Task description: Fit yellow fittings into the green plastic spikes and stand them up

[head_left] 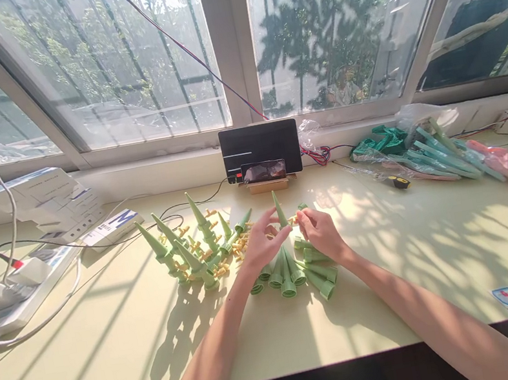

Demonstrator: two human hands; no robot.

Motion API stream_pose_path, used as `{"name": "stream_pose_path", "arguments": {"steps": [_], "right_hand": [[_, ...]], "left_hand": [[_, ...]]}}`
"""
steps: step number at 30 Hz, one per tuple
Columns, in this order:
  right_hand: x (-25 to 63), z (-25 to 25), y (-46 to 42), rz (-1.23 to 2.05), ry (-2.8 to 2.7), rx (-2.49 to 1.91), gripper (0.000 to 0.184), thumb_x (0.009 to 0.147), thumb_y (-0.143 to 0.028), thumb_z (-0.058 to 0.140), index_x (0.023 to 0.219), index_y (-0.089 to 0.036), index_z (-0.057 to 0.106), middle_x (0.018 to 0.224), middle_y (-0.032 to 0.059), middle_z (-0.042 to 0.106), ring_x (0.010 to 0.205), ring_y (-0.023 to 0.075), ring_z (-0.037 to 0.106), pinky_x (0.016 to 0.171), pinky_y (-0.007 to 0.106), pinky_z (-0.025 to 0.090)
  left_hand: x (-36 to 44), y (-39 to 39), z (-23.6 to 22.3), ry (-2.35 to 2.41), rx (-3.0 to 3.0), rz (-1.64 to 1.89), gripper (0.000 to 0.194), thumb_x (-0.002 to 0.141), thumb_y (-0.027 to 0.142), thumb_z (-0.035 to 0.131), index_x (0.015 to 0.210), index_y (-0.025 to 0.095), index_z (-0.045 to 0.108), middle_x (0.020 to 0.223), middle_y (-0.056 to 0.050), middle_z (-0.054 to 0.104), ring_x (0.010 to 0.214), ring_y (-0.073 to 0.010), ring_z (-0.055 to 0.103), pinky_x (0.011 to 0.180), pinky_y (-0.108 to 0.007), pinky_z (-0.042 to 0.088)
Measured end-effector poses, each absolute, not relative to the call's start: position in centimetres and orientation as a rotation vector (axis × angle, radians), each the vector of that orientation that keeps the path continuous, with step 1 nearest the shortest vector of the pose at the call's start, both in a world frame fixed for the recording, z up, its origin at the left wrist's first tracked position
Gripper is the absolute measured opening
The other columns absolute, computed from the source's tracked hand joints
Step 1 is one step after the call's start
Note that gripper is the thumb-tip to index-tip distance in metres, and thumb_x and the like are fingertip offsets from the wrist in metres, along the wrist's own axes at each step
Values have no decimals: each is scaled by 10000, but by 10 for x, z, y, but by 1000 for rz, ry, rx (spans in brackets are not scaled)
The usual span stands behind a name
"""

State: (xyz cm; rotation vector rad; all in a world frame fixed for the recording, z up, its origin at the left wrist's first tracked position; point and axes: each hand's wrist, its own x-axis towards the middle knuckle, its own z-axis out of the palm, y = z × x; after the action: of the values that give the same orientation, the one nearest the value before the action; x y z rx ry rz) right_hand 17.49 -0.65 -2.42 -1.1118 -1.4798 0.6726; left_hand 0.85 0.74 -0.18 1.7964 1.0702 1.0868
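Observation:
My left hand (263, 241) curls its thumb and fingers around an upright green plastic watering spike (278, 206), its tip pointing up. Beside it, my right hand (320, 231) pinches a small yellow valve piece (293, 220) at the spike's side; the fingers partly cover it. A bit of green plastic (302, 206) shows just above the right fingertips. Under my hands several loose green spikes (288, 282) lie fanned out, open ends toward me. To the left stand several green spikes (200, 219) with yellow valves fitted. A pile of loose yellow valves (240, 245) is partly hidden behind my left hand.
At the back, a dark tablet (258, 133) stands behind a phone (264, 171) on a stand. White boxes (44, 201) and a power strip (23, 303) with cables sit left. Bagged green and pink plastic parts (445, 156) and a black-yellow object (399, 182) lie right.

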Motion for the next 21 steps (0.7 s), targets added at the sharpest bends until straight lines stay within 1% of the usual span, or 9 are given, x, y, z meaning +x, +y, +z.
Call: {"name": "stream_pose_path", "arguments": {"steps": [3, 7, 10, 12, 13, 17, 21], "right_hand": [[176, -24, -5, 652, -1497, -1128, 400, 937, -501, 437, 706, -197, 558, 502, -20, 491, 451, 126, 444, 460, 261, 373], [177, -23, -5, 579, -1553, -1151, 398, 944, -477, 432, 714, -189, 583, 554, -1, 548, 462, 122, 463, 461, 257, 371], [178, -22, -5, 519, -1603, -1135, 319, 944, -435, 447, 864, -183, 626, 681, 28, 626, 520, 128, 516, 493, 255, 405], [178, -22, -6, 496, -1623, -1114, 267, 929, -405, 489, 999, -186, 623, 798, 45, 661, 562, 128, 549, 515, 252, 429], [178, -22, -6, 486, -1633, -1105, 257, 920, -391, 508, 1035, -189, 618, 844, 50, 668, 575, 125, 558, 522, 249, 436], [179, -22, -6, 435, -1668, -1088, 224, 907, -358, 533, 1023, -197, 637, 909, 51, 674, 584, 114, 561, 532, 248, 439], [182, -25, -2, 380, -1686, -1083, 205, 907, -359, 534, 972, -214, 663, 924, 51, 680, 611, 132, 568, 549, 271, 445]], "left_hand": [[8, 8, -4, 1058, 1826, 1063, 582, 769, 361, 685, 1311, 223, 524, 1036, -86, 644, 679, -117, 608, 647, -270, 533], [7, 11, -5, 1057, 1807, 1091, 521, 785, 358, 667, 1266, 206, 539, 989, -84, 665, 775, -164, 648, 637, -267, 528], [7, 12, -6, 1041, 1781, 1113, 466, 796, 365, 653, 1220, 196, 556, 963, -81, 680, 778, -176, 660, 618, -269, 525], [7, 12, -6, 1032, 1766, 1124, 449, 800, 367, 650, 1203, 191, 563, 955, -84, 686, 756, -174, 662, 608, -272, 524], [7, 13, -6, 1031, 1761, 1127, 446, 800, 368, 650, 1200, 189, 565, 953, -85, 687, 748, -173, 661, 602, -271, 524], [8, 14, -8, 1043, 1759, 1123, 458, 805, 374, 650, 1211, 181, 558, 959, -88, 686, 745, -170, 662, 598, -269, 525], [8, 15, -10, 1073, 1791, 1128, 433, 808, 373, 651, 1183, 167, 584, 965, -91, 688, 821, -184, 669, 658, -278, 541]]}}
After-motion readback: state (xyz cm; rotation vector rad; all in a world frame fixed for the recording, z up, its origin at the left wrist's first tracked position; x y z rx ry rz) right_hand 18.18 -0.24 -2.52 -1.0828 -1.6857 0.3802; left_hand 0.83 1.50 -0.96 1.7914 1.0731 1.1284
